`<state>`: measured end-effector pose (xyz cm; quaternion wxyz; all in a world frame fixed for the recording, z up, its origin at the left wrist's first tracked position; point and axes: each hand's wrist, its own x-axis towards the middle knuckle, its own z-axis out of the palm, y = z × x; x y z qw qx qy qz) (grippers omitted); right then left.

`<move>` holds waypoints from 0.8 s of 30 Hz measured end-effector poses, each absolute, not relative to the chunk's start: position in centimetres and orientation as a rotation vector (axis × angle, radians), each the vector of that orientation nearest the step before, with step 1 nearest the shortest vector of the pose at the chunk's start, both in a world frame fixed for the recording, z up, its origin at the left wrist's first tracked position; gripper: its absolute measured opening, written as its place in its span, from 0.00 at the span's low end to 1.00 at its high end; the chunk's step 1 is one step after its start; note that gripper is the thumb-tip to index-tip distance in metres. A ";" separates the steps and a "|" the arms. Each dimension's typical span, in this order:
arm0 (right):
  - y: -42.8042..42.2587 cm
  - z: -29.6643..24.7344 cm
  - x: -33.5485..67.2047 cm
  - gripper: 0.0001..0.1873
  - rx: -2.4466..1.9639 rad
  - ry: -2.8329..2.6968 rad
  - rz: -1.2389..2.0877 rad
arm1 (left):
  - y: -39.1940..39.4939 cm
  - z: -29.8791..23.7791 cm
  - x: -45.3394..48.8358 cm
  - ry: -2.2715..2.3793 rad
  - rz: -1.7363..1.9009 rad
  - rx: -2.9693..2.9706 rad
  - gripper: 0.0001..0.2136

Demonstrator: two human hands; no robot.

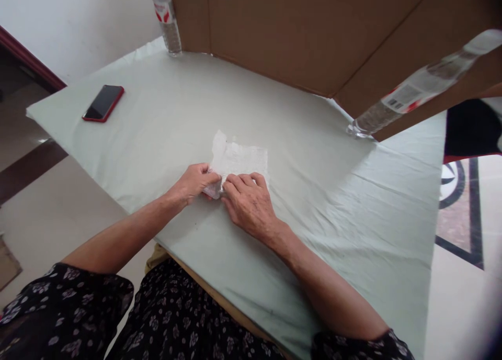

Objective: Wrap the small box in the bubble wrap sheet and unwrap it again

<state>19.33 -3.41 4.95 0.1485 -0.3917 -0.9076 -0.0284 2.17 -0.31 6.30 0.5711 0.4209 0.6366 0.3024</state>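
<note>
A crinkled, whitish, partly see-through sheet lies on the cloth in front of me; whether it is thin paper or bubble wrap I cannot tell. My left hand pinches its near left corner between thumb and fingers. Close beside it, my right hand has its fingers curled down on the sheet's near edge, the fingertips pressed together near the left thumb. Some shiny clear material shows below the left fingers. What lies under the right palm is hidden.
A pale green cloth covers the table. At the back stands a brown cardboard panel, with one upright plastic bottle at its left and another plastic bottle at its right. A phone in a red case lies far left.
</note>
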 end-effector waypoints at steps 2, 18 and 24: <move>-3.4 5.1 19.4 0.06 -1.116 -2.611 -0.052 | -0.3 6.3 2.5 1.477 0.745 0.982 0.05; -2.2 5.8 20.8 0.12 -0.999 -2.529 0.296 | -1.4 7.4 1.5 1.363 0.618 1.416 0.12; -2.7 6.4 24.8 0.08 -1.260 -2.109 0.362 | -2.3 4.7 2.0 1.410 0.833 2.229 0.08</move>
